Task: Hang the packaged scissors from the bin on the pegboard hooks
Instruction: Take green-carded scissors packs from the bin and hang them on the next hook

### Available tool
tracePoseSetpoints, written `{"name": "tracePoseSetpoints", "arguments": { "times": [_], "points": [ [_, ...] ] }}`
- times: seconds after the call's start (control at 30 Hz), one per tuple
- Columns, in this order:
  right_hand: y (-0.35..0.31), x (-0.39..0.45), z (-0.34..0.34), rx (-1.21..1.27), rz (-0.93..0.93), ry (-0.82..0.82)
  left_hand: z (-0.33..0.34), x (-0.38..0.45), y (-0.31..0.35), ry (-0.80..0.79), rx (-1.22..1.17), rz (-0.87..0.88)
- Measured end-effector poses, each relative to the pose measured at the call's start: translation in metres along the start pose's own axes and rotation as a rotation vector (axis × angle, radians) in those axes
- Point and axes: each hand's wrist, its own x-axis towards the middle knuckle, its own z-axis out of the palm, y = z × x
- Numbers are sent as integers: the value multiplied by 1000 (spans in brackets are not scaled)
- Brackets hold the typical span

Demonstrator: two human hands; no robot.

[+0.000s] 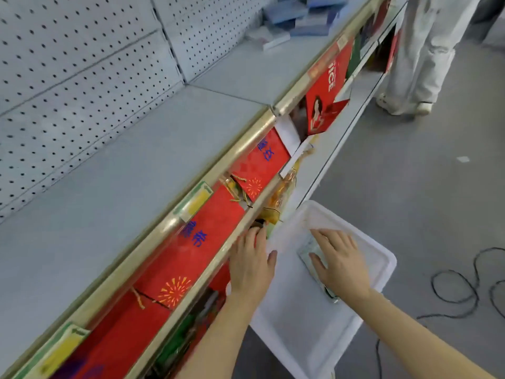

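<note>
Right hand (340, 262) grip lies flat with fingers spread on the packaged scissors (310, 254) inside the white bin (379, 272), pressing rather than curling round the pack; whether the thumb hooks under it I cannot tell. Left hand (252, 265) grip is released, fingers straight, resting on the bin's near-left rim just beside the lower shelf edge (218, 258). Up and left of both hands sit red gift bags (207, 228), then the grey shelf (123, 181) and the pegboard (68, 77); a person's light trousers (426, 50) stand far up-right, and a black cable (461, 285) lies on the floor to the right.
</note>
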Motion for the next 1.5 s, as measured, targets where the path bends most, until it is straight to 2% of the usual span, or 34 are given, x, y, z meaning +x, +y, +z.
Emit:
{"name": "tracePoseSetpoints", "arguments": {
  "times": [0.23, 0.3, 0.37, 0.5, 0.6, 0.7, 0.83, 0.9, 0.97, 1.07, 1.17, 1.23, 1.3, 1.4, 1.5],
  "points": [
    [93, -64, 27, -95, 185, -138, 160, 2, 49, -578, -62, -271],
    [110, -72, 36, -113, 200, -160, 196, 9, 59, -747, -147, -433],
    [121, -77, 45, -125, 212, -169, 231, 18, 72, -806, -293, -650],
    [136, -75, 67, -120, 218, -166, 282, 37, 111, -678, -310, -896],
    [143, -69, 87, -116, 218, -176, 292, 41, 129, -574, -196, -906],
    [148, -60, 109, -108, 230, -199, 302, 32, 120, -579, -115, -903],
    [162, -54, 147, -176, 273, -422, 298, 6, 84, -626, -78, -963],
    [168, -48, 164, -199, 339, -574, 294, -12, 65, -551, -58, -981],
    [173, -40, 178, -217, 381, -720, 296, -31, 47, -434, -24, -920],
    [175, -33, 197, -225, 434, -774, 293, -48, 25, -377, 9, -818],
    [170, -37, 212, -306, 466, -770, 278, -51, 16, -448, -89, -770],
    [162, -43, 215, -309, 494, -721, 278, -56, 9, -431, -169, -775],
    [151, -47, 211, -291, 557, -768, 277, -62, 3, -458, -238, -761],
    [131, -56, 206, -186, 570, -829, 254, -62, 0, -456, -374, -800],
    [108, -62, 194, -7, 630, -802, 218, -59, 3, -380, -528, -787]
  ]
}}
